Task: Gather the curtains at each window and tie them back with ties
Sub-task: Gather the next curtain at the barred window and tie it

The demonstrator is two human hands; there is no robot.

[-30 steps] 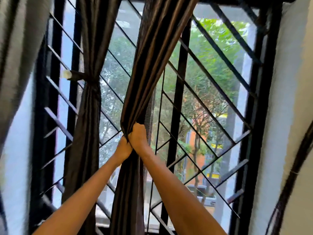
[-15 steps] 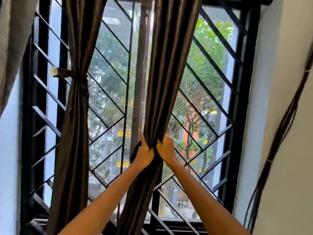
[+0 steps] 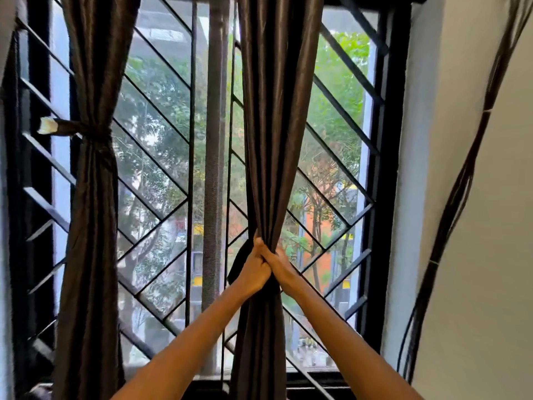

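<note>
Head view, from my remote seat: at far left I see the left curtain (image 3: 89,226) already cinched by a tie (image 3: 78,129) against the black window grille (image 3: 161,116). Trees show through the glass. At centre, the right curtain (image 3: 271,111) hangs gathered into a narrow waist, where my left hand (image 3: 255,272) and right hand (image 3: 281,267) both grip it, fingers wrapped round the fabric and touching each other. Further right, a white wall (image 3: 476,226) carries dark cables (image 3: 458,192).

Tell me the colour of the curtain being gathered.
Dark brown, slightly shiny curtain; head view.
</note>
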